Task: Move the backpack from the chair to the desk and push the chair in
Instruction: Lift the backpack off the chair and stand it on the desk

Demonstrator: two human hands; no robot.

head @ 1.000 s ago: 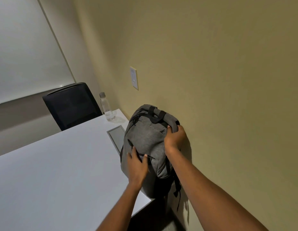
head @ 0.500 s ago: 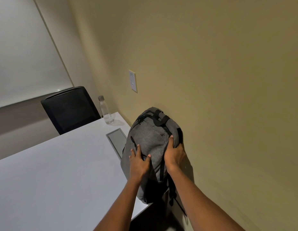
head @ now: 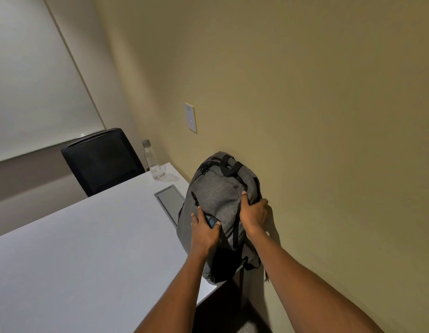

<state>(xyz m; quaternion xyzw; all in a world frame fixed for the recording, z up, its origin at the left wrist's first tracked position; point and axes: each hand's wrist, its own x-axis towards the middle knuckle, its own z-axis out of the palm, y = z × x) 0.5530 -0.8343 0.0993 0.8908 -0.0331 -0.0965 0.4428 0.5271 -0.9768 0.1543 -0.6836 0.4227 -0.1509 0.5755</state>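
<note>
A grey backpack (head: 218,198) with black straps stands upright on the right end of the white desk (head: 88,248), leaning against the beige wall. My left hand (head: 205,230) presses on its front, fingers spread over the small front tag. My right hand (head: 253,212) grips its right side, thumb on the front and fingers wrapped behind. The backpack's bottom hangs slightly past the desk's near corner. A black chair (head: 100,162) stands at the far side of the desk. The chair the backpack came from is out of view.
A clear water bottle (head: 153,162) stands at the desk's far right corner. A grey cable hatch (head: 169,200) is set in the desktop just left of the backpack. A white wall plate (head: 190,117) sits above. A whiteboard (head: 33,92) covers the left wall.
The backpack has settled further onto the desk toward the wall. My right hand slid down from the top handle to its side. My left hand stays on the front.
</note>
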